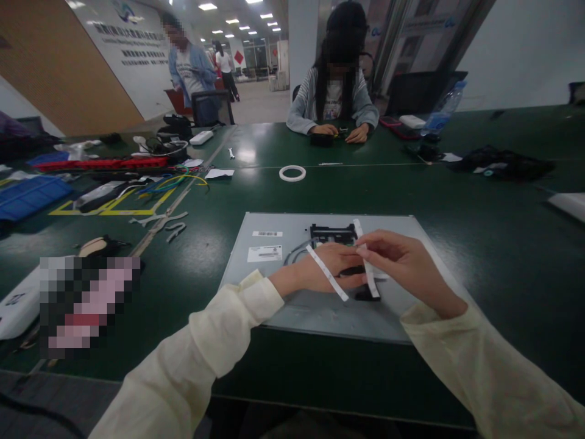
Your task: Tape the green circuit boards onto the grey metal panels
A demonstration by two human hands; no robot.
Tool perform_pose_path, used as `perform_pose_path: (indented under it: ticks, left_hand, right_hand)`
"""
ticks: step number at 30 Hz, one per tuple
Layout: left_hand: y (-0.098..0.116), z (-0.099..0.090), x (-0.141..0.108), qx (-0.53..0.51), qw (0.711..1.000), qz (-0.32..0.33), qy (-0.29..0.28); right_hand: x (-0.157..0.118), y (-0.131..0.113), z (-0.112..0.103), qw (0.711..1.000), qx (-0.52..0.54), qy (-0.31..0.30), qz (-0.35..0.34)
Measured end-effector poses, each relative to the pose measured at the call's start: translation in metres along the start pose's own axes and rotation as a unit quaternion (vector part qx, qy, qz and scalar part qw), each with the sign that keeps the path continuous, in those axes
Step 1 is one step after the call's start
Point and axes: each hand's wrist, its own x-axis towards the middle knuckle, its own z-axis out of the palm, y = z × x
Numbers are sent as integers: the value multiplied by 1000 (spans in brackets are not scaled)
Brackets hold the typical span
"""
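Note:
A grey metal panel (274,311) with two labels lies on the green table in front of me. On its middle is a black part (332,231) with grey cables beside it. My left hand (329,268) rests over this part, fingers pointing right and partly spread; a white strip (326,272) lies across its back. My right hand (402,262) pinches another white strip (370,268) between thumb and fingertips, close to the left fingertips. Some of the black part is hidden under my hands.
A roll of white tape (292,174) lies beyond the panel. Across the table a person (333,91) handles small items. Cables, blue trays (34,196) and a white device (31,299) are on the left. A bottle (445,110) stands at the far right.

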Motion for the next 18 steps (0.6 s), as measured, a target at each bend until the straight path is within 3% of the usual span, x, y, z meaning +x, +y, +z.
perform_pose_path:
  ticks: [5,8,18]
  left_hand:
    - [-2,2,-1,-6,1000,-15,-6]
    - [-5,4,-1,-14,1000,-12,-14]
    - [-15,15,-8,5,1000,-7,-2]
  right_hand:
    - [-3,-2,13,996,74,-43,17]
    - [-4,0,20,997,40,-54,-26]
    - [-3,-4,38,985,-87,-13,-148]
